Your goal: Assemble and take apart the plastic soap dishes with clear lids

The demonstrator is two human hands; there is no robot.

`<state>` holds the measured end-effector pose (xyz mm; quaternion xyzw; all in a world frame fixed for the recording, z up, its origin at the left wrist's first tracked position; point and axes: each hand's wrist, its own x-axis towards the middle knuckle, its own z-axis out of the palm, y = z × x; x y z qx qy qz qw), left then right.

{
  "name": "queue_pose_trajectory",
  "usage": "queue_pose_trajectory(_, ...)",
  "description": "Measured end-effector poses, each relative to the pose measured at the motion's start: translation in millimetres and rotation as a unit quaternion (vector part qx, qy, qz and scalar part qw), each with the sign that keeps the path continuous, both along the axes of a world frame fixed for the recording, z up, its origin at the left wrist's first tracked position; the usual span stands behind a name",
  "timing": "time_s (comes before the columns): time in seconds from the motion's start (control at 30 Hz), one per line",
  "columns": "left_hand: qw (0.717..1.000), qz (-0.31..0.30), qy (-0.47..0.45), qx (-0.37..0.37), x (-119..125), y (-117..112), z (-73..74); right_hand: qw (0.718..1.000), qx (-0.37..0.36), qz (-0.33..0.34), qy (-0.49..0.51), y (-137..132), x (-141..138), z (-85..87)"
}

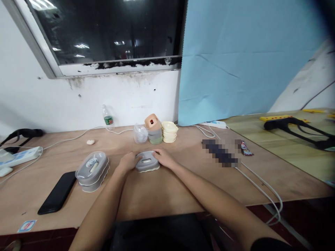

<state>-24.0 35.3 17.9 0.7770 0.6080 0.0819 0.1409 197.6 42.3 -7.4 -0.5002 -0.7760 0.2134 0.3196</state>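
A small grey oval lidded food container [148, 166] with a pale tab on its lid sits on the brown-covered table in front of me. My left hand [128, 161] grips its left end, the thumb lying over the lid's edge. At the right end, my right hand [163, 158] holds it in the same way, fingers over the rim. Parts of the fingers on the far side are hidden. To the left of my left forearm stands a stack of similar grey oval containers [94, 170], the upper one with a clear lid and a round sticker.
Behind are a stack of cream containers [169, 132], a stack topped by a peach piece [153, 122] and a clear plastic bundle [140, 134]. A black slab-like object [58, 193] and power strip [23, 157] lie left. White cables [261, 188] hang over the right front edge.
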Motion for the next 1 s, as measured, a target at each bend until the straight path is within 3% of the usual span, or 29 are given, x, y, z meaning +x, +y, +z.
queue_pose_trajectory(0.17,0.998,0.047,-0.023,0.037,10,-5,-2.4,0.999,0.011,0.001,-0.048,-4,5,1.1)
queue_pose_trajectory(0.27,0.981,0.095,-0.037,0.168,18,-1,13.0,1.000,0.014,-0.024,-0.009,-4,7,-4.3)
queue_pose_trajectory(0.37,0.956,0.056,-0.022,0.286,28,19,37.4,0.999,0.019,-0.031,0.032,-4,7,-10.0)
queue_pose_trajectory(0.47,0.963,0.020,0.045,0.263,31,45,55.2,0.998,0.032,-0.018,0.051,-4,9,-13.1)
queue_pose_trajectory(0.6,0.968,0.008,0.048,0.248,17,64,58.8,0.996,0.043,-0.019,0.075,-3,13,-15.5)
queue_pose_trajectory(0.73,0.945,0.011,-0.062,0.321,-3,47,57.9,0.991,0.055,-0.032,0.114,-1,16,-12.5)
queue_pose_trajectory(0.83,0.913,0.038,-0.213,0.347,-10,20,60.5,0.982,0.047,-0.026,0.178,-4,19,-0.5)
queue_pose_trajectory(0.9,0.877,0.058,-0.370,0.301,-7,1,60.4,0.970,0.021,0.010,0.243,-8,20,10.3)
queue_pose_trajectory(1.0,0.815,0.036,-0.568,0.104,3,-21,51.9,0.944,-0.023,0.071,0.321,-10,19,21.8)
